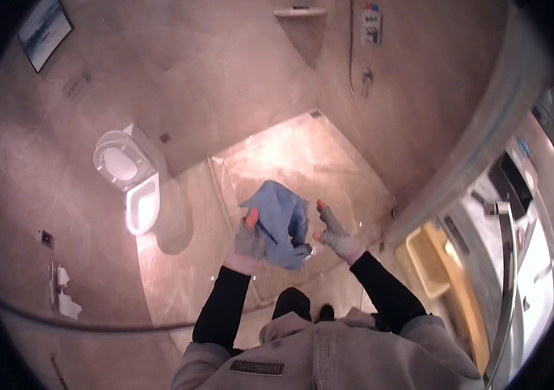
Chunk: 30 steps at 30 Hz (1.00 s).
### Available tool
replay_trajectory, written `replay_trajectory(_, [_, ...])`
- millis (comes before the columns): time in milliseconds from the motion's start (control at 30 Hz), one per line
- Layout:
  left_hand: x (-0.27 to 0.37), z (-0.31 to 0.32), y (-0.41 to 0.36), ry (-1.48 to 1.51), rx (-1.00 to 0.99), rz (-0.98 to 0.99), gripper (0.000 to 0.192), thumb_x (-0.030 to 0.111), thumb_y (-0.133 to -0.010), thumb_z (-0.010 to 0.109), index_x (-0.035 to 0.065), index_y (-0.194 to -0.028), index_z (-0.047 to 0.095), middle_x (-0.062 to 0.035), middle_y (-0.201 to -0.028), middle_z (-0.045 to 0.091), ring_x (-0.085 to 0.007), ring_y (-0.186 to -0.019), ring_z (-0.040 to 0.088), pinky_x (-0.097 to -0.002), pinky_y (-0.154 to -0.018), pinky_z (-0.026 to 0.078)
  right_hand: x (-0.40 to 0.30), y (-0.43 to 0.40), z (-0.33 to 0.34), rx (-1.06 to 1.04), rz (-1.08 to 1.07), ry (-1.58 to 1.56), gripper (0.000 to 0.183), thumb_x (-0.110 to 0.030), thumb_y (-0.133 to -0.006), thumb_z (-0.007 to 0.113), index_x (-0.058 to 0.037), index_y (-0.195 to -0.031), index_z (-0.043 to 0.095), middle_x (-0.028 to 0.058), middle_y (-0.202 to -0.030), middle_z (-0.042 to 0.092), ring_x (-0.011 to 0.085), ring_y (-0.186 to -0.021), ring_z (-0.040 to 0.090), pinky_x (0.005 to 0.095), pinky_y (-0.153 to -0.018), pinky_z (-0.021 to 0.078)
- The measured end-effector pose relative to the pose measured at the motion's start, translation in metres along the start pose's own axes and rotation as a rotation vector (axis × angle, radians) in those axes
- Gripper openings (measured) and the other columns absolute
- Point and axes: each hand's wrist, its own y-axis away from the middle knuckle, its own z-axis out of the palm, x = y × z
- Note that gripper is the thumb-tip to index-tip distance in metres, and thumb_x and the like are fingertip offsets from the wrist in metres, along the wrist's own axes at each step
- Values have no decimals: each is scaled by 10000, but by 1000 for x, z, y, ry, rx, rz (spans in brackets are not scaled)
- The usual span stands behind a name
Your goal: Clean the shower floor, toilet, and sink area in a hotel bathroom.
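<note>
A blue cloth hangs spread and crumpled before me, above the floor of a shower area. My left hand, in a grey fingerless glove, grips the cloth at its left side, with the thumb lying over the fabric. The other fingers of that hand are hidden. To the right of the cloth, my right hand is raised in a matching glove. Its thumb and fingers are spread, a small gap separates it from the cloth, and it holds nothing.
A white toilet with its lid raised stands left. A low sill borders the shower floor. Right are a yellow plastic basin, a long metal handle and a white washbasin. A corner shelf is on the far wall.
</note>
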Motion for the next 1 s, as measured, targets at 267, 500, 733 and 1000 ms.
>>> replay_trajectory(267, [133,-96,-195,-355,28,-86,441,217,-775,643,-3,-1128,497,-84,-1053,563,-192,-958,550,-324,-844,449,-65,-204,-66,-404,118,147,381,-259,-762,647,37,-995,594,86,-943,617,148,-884,545,263,-772,421])
replay_trajectory(500, [196,-145,-434,-804,284,-230,158,157,-788,556,28,-877,574,-44,-717,549,-139,-533,558,-268,-488,491,-94,-336,-163,-18,7,-870,680,-323,-727,669,35,-1235,393,161,-1209,486,261,-1107,484,386,-972,368])
replay_trajectory(733, [256,-105,-666,-930,101,-14,133,156,-827,568,36,-885,566,-44,-755,578,-126,-550,573,-263,-516,496,-164,-443,-323,83,-664,-865,748,-522,-773,540,-21,-1291,340,156,-1242,465,279,-1129,460,434,-1005,320])
replay_trajectory(1000, [308,-90,-872,-1009,39,61,120,137,-842,525,40,-898,568,-6,-712,547,-80,-550,535,-229,-505,459,-189,-623,-428,124,-605,-878,710,-498,-785,542,-27,-1282,358,154,-1251,456,269,-1139,454,414,-993,337])
